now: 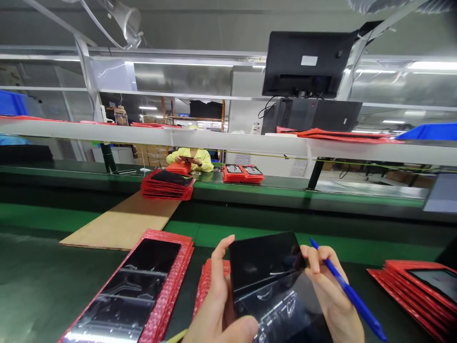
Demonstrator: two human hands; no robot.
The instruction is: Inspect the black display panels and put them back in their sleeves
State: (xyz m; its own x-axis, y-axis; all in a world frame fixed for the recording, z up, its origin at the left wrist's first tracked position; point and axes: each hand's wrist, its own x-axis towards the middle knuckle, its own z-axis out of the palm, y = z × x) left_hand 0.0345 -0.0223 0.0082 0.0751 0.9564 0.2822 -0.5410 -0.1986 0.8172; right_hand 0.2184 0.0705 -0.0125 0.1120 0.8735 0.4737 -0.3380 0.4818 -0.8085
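Note:
A black glossy tablet (271, 281) is held up between both my hands at the bottom centre. My left hand (216, 305) grips its left edge, thumb up along the side and fingers closed round it. My right hand (328, 290) steadies the right edge while its fingers pinch a blue pen (348, 293) that slants down to the right. Under the tablet lies a red bubble-wrap sleeve (207, 281).
A stack of red bubble-wrap sleeves topped by a dark screen (139, 290) lies at the left, another stack (421, 286) at the right. A wooden board (124, 224) bridges the green conveyor. Across the line, a person in yellow (191, 159) works among red stacks (167, 186). A monitor (307, 64) hangs overhead.

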